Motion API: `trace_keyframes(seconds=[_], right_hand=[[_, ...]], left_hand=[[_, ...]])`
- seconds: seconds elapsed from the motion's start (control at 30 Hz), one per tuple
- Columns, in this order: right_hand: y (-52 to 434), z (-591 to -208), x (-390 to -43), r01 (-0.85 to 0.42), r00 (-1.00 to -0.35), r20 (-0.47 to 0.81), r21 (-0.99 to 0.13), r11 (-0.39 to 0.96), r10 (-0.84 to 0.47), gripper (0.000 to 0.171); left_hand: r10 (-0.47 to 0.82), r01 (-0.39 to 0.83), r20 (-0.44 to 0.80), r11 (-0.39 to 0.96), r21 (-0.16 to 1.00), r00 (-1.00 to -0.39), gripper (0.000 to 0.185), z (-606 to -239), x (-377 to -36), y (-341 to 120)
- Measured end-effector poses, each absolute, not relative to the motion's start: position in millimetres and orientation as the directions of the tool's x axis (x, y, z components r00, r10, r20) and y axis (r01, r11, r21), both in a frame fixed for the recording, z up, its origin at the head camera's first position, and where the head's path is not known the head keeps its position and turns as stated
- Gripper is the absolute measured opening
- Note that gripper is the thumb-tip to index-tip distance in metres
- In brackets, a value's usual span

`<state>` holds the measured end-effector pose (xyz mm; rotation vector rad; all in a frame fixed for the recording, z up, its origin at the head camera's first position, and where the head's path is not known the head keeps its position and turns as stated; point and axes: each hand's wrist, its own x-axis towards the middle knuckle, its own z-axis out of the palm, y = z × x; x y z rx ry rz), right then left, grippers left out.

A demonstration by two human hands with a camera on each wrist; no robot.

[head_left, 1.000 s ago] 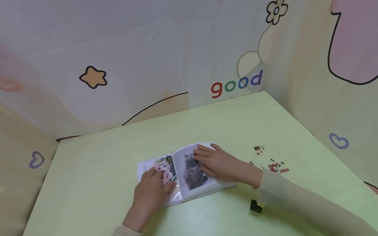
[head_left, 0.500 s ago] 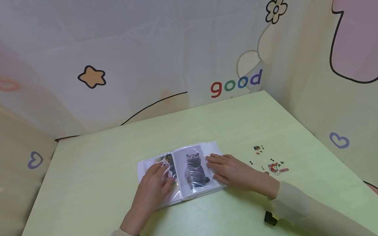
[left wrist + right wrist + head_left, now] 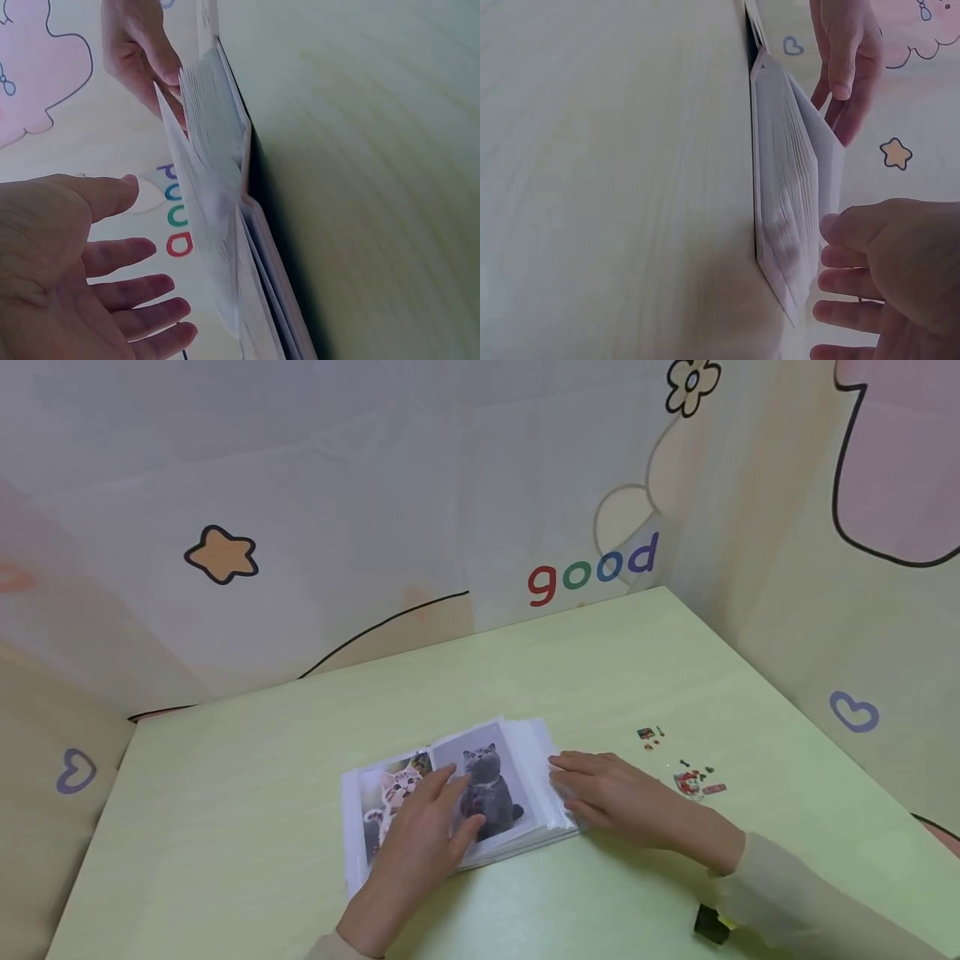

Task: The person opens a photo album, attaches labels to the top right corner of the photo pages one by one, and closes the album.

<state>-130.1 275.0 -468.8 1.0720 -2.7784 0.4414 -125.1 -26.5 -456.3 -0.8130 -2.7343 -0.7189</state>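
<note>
An open photo album (image 3: 542,760) lies on the table, a photo of a light kitten (image 3: 397,787) on its left side and one of a grey cat (image 3: 491,806) on its right. Over the middle of the spread is my left hand (image 3: 422,839), fingers spread and holding nothing. My right hand (image 3: 626,797) is at the album's right edge with its fingers extended. In the right wrist view its thumb (image 3: 844,227) is by the edges of the stacked pages (image 3: 787,172). The page with the grey cat stands raised from the stack, seen edge-on in the left wrist view.
Small colourful stickers (image 3: 688,783) lie to the right of the album. A black object (image 3: 711,925) with a yellow part sits by the right sleeve. Printed cloth walls (image 3: 360,510) border the pale green table (image 3: 247,777).
My left hand has moved right from the kitten photo to the album's middle. My right hand has slid right off the grey cat photo to the album's edge. The cat page has lifted.
</note>
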Motion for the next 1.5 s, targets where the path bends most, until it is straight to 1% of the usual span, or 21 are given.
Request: trace_keyframes(seconds=[0.17,0.3,0.57,0.8,1.0,1.17,1.27,1.37,1.5], right_hand=[[290.2,-467.6,-125.8,-0.662,-0.746,0.272,-0.213,0.718,-0.608,0.04],[302.9,-466.4,-121.0,-0.651,-0.754,0.3,-0.219,0.727,-0.585,0.038],[328.5,-462.8,-114.5,-0.585,-0.803,0.296,-0.225,0.779,-0.518,0.037],[348.2,-453.5,-110.7,-0.533,-0.842,0.251,-0.245,0.81,-0.478,0.042],[361.7,-449.7,-111.5,-0.519,-0.848,0.264,-0.234,0.822,-0.46,0.044],[370.8,-449.2,-113.3,-0.507,-0.854,0.258,-0.216,0.834,-0.452,0.046],[375.0,-449.9,-114.7,-0.492,-0.861,0.247,-0.183,0.851,-0.444,0.043],[378.1,-451.7,-115.5,-0.479,-0.868,0.233,-0.164,0.862,-0.438,0.036],[380.8,-454.6,-116.2,-0.479,-0.87,0.216,-0.157,0.864,-0.443,0.03]], left_hand=[[0.495,0.587,0.319,0.712,0.384,-0.808,0.051,-452.4,-124.8,-10.5],[0.529,0.624,0.331,0.686,0.375,-0.781,0.049,-450.5,-123.9,2.3],[0.585,0.672,0.33,0.646,0.363,-0.741,0.051,-448.7,-123.2,30.2],[0.635,0.717,0.34,0.65,0.251,-0.694,0.052,-441.4,-126.1,59.6],[0.657,0.726,0.329,0.669,0.162,-0.678,0.053,-435.8,-123.6,83.7],[0.667,0.718,0.311,0.691,0.081,-0.677,0.054,-434.7,-122.1,107.1],[0.674,0.712,0.299,0.701,0.027,-0.675,0.053,-435.2,-121.5,121.1],[0.685,0.711,0.279,0.703,-0.011,-0.673,0.052,-438.3,-120.9,133.5],[0.691,0.704,0.214,0.71,-0.022,-0.69,0.053,-444.9,-121.0,145.6]])
